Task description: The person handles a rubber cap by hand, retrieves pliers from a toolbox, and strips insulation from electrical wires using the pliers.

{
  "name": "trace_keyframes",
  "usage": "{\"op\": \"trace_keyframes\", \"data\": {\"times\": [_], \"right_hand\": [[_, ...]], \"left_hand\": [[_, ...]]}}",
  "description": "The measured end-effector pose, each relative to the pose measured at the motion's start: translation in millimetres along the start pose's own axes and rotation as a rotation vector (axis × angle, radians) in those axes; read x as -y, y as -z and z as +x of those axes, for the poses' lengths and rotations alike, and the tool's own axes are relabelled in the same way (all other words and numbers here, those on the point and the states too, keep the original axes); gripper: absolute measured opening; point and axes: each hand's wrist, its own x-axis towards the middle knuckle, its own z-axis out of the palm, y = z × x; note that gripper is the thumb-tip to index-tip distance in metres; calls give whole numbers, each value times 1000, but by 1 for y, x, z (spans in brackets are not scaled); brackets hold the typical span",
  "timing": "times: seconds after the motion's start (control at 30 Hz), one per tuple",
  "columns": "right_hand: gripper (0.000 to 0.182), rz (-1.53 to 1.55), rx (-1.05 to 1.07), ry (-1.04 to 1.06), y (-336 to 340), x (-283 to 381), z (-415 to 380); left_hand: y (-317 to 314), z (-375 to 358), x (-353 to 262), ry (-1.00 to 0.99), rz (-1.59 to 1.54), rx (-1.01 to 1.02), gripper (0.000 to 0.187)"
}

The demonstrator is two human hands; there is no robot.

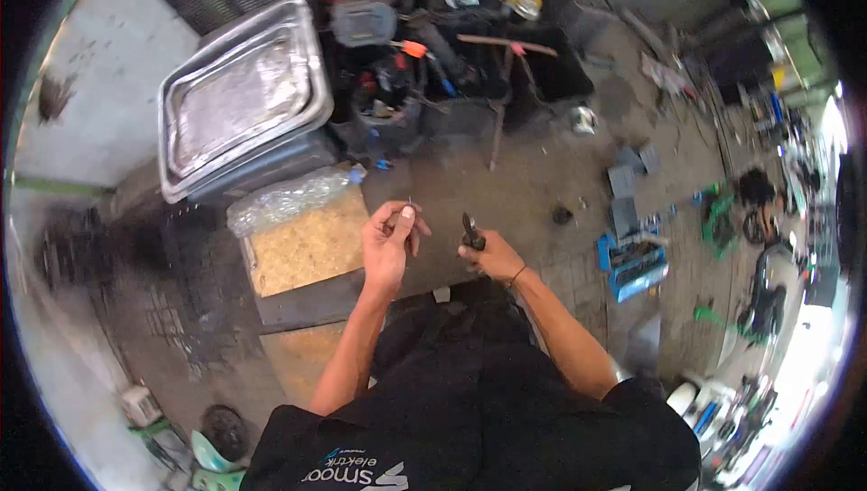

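Observation:
In front of my body, my left hand (392, 243) is raised near the edge of a chipboard piece (312, 252), its thumb pressed toward the fingers around something thin and tiny that I cannot make out. To its right, my right hand (495, 256) is wrapped round a dark hand tool (470, 227), whose tip points away from me. The type of tool is too small to tell. The two hands are apart. Clear plastic wrap (291, 202) lies along the far edge of the chipboard.
A metal tray (239, 98) sits on a dark box at the back left. Black bins (551, 71) with tools and a stick stand behind my hands. At right are a blue toolbox (635, 265), grey boxes (623, 182) and a small can (583, 120).

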Motion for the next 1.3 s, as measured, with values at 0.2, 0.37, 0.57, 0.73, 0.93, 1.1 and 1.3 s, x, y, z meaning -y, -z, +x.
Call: {"op": "trace_keyframes", "data": {"times": [0.2, 0.37, 0.57, 0.73, 0.93, 1.1, 1.3], "right_hand": [[27, 777, -98, 67, -22, -82, -99], [33, 805, -447, 210, 4, -125, -166], [31, 793, -964, 184, 51, -189, -286], [28, 733, -1211, 91, 72, -270, -390], [20, 826, -1310, 49, 94, -346, -472], [14, 1452, -1396, 87, 140, -393, -499], [12, 1355, -1620, 90, 242, -469, -522]], "left_hand": [[-67, -19, 32, 65, 43, 272, 17], [-156, -61, 56, 122, 301, 538, 16], [-280, -155, 115, -210, 805, 982, 11], [-378, -237, 181, -266, 822, 1271, 11], [-473, -294, 227, -444, 717, 1532, 10], [-555, -302, 260, -4, 615, 1519, 10], [-682, -299, 342, 512, 252, 1586, 17]]}}
